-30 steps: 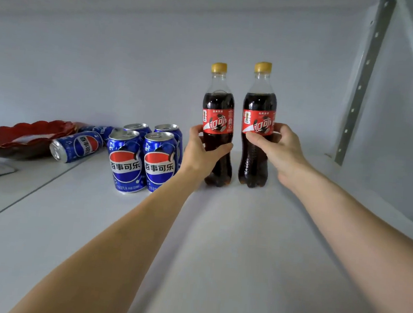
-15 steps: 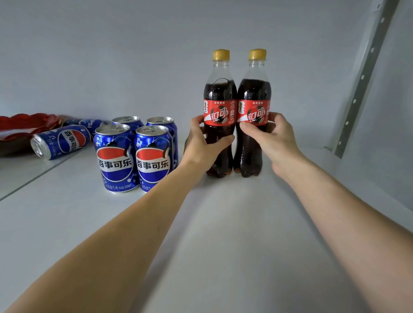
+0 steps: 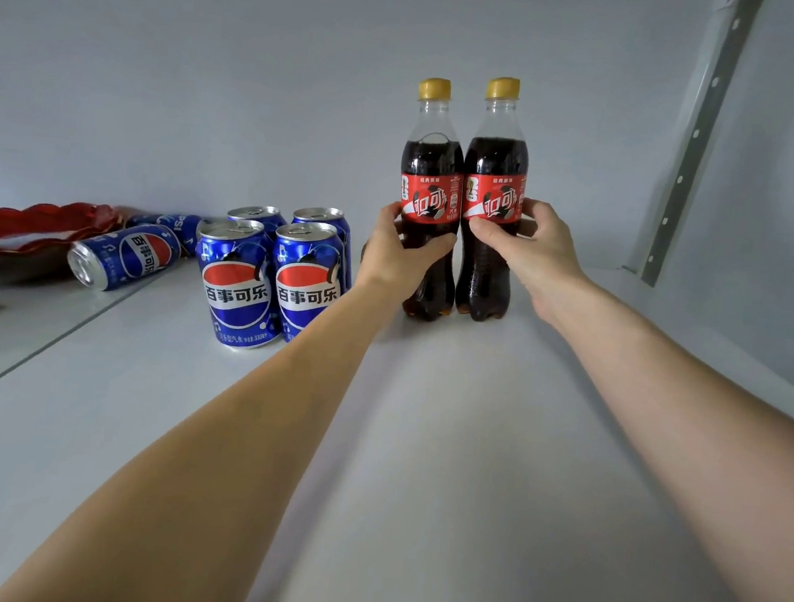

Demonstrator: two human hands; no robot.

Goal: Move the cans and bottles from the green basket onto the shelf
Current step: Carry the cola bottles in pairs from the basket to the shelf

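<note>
We face a plain pale grey wall (image 3: 211,92); at our right a perforated grey metal upright (image 3: 692,144) leans against it, and a red scalloped dish (image 3: 31,230) sits far left

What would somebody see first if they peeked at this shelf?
First, the two cola bottles with yellow caps standing side by side at the middle back of the shelf: the left hand holds the left bottle and the right hand holds the right bottle. Next, just to their left, four blue cans stand in a cluster, with another can lying on its side by a red dish.
</note>
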